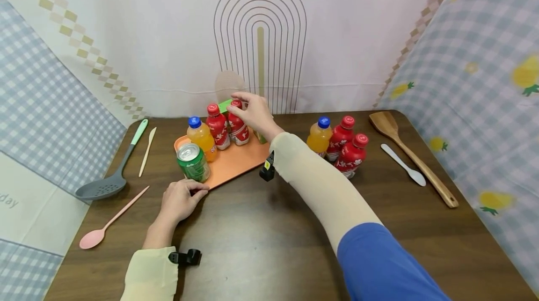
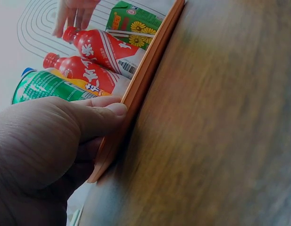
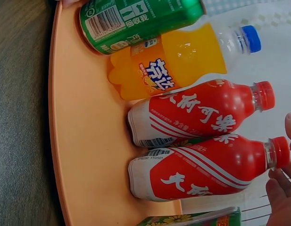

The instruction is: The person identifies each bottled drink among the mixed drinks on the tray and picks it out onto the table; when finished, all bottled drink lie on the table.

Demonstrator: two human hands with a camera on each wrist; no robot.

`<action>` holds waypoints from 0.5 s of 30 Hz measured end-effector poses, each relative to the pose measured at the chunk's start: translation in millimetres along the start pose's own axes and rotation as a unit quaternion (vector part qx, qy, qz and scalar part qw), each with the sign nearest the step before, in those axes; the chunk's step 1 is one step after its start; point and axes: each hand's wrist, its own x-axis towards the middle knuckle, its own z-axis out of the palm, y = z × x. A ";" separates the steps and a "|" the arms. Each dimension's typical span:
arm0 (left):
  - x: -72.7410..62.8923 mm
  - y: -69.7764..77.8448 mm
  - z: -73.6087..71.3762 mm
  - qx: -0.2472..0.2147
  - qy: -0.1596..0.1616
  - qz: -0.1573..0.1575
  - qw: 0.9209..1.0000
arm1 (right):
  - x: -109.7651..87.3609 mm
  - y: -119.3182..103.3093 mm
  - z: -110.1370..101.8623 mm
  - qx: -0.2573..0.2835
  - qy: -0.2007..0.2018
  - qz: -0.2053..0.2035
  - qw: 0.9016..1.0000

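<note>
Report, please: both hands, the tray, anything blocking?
Left hand grips tray. Right hand at cap of red bottle on tray, grip unclear. Can close to left hand, nothing visibly blocking.

The bench (image 1: 261, 245) is dark brown with wood lines, and its far corners are round. A soft, pale shine lies on its top. Behind it hangs a white cloth (image 1: 168, 34) with some folds. On that cloth is a big rainbow shape (image 1: 260, 53) made of thin brown lines, with a tan round spot (image 1: 225, 81) beside it. Rows of little tan and brown squares (image 1: 77, 41) slant down both sides. The left wall (image 1: 38, 48) has blue and white checks. The right wall (image 1: 455, 76) has checks too, with yellow pineapples (image 1: 497, 200).
</note>
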 end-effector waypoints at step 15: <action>0.8 -2.1 1.3 0.004 0.010 0.003 1.000 | -0.3 10.3 9.0 0.023 -0.011 0.035 0.999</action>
